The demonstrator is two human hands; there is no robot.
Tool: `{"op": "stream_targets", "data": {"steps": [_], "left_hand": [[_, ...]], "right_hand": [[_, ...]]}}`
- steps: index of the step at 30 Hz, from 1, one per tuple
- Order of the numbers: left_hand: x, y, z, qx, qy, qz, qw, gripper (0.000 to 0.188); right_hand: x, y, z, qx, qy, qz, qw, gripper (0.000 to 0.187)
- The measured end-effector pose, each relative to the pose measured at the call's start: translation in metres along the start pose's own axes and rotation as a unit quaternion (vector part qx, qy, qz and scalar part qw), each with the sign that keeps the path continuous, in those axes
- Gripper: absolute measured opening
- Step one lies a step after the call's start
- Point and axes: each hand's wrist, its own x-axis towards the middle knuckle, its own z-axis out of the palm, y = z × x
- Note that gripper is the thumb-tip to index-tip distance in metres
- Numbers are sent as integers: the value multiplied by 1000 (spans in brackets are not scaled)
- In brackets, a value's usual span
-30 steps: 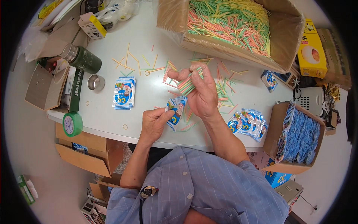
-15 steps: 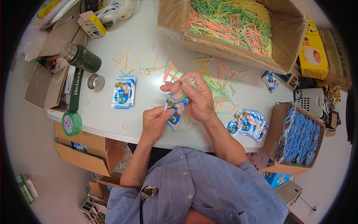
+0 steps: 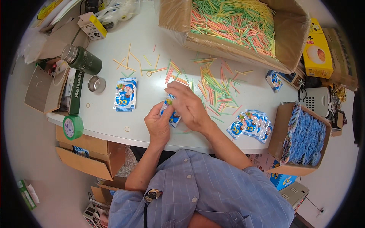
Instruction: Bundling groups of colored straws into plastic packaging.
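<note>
Here's the blue-and-white printed plastic pouch [image 3: 174,119], right between the two hands and above the near edge of the white counter [image 3: 102,114]. Its long axis runs mostly away from the person, the far end tipped a little to the left. To the left hand [image 3: 157,125] it lies just on the right, and that's the hand in firm contact: thumb across the printed face, fingers tucked behind, closed on the pouch. Now the right hand [image 3: 189,108], close in from the other side, its bent fingers arching over the pouch's far end; they hide that end, and whether they touch it is hard to call. That hand is cupped, partly curled, and what it holds, if anything, can't be told from here. Just beyond and to the right, loose pink, green and yellow thin sticks [image 3: 213,83] lie scattered on the counter, apart from both hands.
</note>
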Motion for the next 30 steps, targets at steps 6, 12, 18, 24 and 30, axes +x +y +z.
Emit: {"op": "stream_targets", "data": {"steps": [6,12,18,24,30], "left_hand": [[-5,-7,-1,12,45,81,996,15],[2,30,-25,485,76,198,849,25],[66,78,-111,707,239,209,632,62],[82,78,-110,661,206,127,710,59],[81,59,-108,622,254,173,720,50]], "right_hand": [[-20,-16,0,339,-21,217,915,41],[-66,-12,-41,259,110,332,900,32],[-112,9,-135,9,173,376,910,30],[-137,10,-159,-39,172,394,902,38],[-155,15,-97,-223,141,415,871,54]]}}
